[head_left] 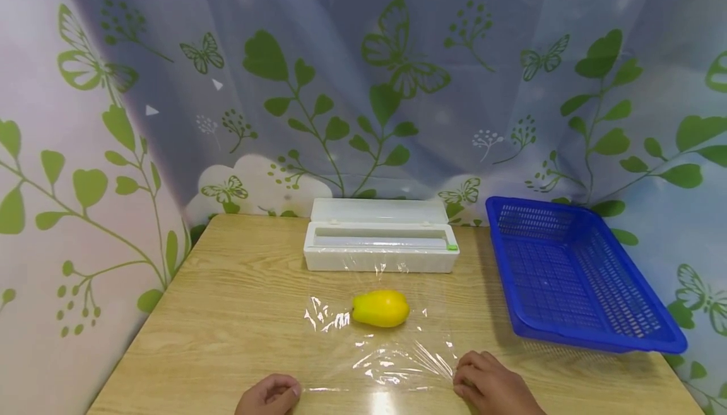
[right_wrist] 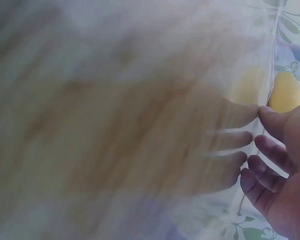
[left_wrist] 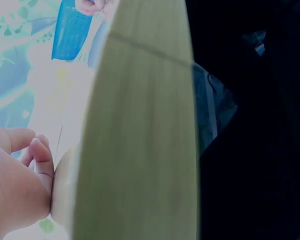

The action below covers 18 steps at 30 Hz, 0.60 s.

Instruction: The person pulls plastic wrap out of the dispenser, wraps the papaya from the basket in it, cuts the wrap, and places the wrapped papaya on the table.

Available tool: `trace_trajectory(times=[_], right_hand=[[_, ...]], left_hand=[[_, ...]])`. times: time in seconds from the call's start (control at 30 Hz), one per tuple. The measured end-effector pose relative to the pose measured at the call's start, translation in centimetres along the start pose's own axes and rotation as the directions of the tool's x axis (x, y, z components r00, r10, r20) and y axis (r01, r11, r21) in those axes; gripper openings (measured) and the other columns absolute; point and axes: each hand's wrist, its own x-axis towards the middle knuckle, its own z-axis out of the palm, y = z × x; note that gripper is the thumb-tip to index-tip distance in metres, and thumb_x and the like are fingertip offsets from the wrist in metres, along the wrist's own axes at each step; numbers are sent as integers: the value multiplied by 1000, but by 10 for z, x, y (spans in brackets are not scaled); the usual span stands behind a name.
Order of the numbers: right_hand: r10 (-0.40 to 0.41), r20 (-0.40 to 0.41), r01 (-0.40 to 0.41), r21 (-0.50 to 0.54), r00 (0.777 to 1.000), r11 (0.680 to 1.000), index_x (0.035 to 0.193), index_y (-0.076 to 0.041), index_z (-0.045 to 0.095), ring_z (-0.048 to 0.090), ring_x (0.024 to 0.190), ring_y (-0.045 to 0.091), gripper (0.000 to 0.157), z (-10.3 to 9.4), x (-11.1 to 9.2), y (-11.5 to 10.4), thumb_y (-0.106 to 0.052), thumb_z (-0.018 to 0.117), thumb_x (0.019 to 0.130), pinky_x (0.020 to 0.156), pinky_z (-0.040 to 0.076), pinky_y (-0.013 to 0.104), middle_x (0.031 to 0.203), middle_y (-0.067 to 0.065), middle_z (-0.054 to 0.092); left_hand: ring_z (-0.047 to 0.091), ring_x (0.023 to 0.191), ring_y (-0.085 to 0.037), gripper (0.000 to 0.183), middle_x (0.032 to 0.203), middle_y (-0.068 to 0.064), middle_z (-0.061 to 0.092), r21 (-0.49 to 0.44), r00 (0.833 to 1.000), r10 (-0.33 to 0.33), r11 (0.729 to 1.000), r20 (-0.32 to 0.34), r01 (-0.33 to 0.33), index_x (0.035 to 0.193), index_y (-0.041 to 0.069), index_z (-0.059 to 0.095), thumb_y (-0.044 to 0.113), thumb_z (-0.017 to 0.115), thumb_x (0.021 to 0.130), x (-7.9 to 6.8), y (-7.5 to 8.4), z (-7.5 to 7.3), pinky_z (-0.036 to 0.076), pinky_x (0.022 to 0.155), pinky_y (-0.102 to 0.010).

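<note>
A sheet of clear cling film (head_left: 386, 361) runs from a white dispenser box (head_left: 380, 258) toward the table's front edge. On the sheet lies a yellow papaya (head_left: 382, 308), its narrow greenish end pointing left. At the film's front left corner, my left hand (head_left: 269, 395) pinches the edge between thumb and bent fingers, low on the table. My right hand (head_left: 493, 385) holds the front right corner with curled fingers, and creases in the film converge there. In the right wrist view, its fingertips (right_wrist: 260, 110) are right at the tabletop. The papaya (right_wrist: 286, 92) shows beyond them.
The box's lid (head_left: 379, 210) stands open at the back, with the film roll (head_left: 380, 241) inside and a small green piece (head_left: 452, 247) at its right end. A blue plastic basket (head_left: 514, 301) occupies the right side of the wooden table (head_left: 227, 301). Patterned curtains (head_left: 341, 87) enclose the table.
</note>
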Motion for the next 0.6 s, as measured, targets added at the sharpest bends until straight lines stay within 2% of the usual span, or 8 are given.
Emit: trace_trajectory(times=[0.07, 0.23, 0.47, 0.6], right_hand=[[19, 24, -19, 11, 1000, 1000, 87, -38, 61, 46, 85, -6, 21, -2, 2, -1, -23, 76, 89, 57, 43, 18, 97, -26, 53], [59, 16, -60, 49, 998, 997, 90, -35, 60, 45, 83, -8, 18, -9, 5, -6, -22, 72, 93, 60, 45, 21, 90, -27, 51], [3, -46, 0, 53, 999, 999, 93, -30, 60, 48, 81, -8, 22, -15, 14, -8, -13, 74, 90, 63, 47, 20, 90, -24, 54], [-16, -94, 21, 51, 995, 998, 93, -25, 62, 50, 81, -7, 19, -21, 21, -9, -12, 75, 89, 63, 48, 20, 90, -21, 59]], left_hand=[[62, 72, -15, 31, 77, 0, 65, -5, 1000, -10, 1000, -6, 10, 106, 0, 70, 27, 73, 89, 0, 0, 0, 54, 63, -30], [60, 70, -16, 30, 73, -1, 62, -21, 999, -26, 999, -29, 26, 103, 1, 71, 26, 75, 87, -1, 2, 1, 54, 61, -30], [61, 74, -16, 28, 83, 0, 70, 12, 999, -3, 1000, -54, 4, 102, 1, 70, 26, 74, 90, -4, 18, -1, 55, 65, -29], [60, 73, -17, 25, 85, -2, 71, 11, 998, 38, 999, -57, -38, 101, 0, 69, 22, 71, 92, -1, 27, -1, 53, 64, -27]])
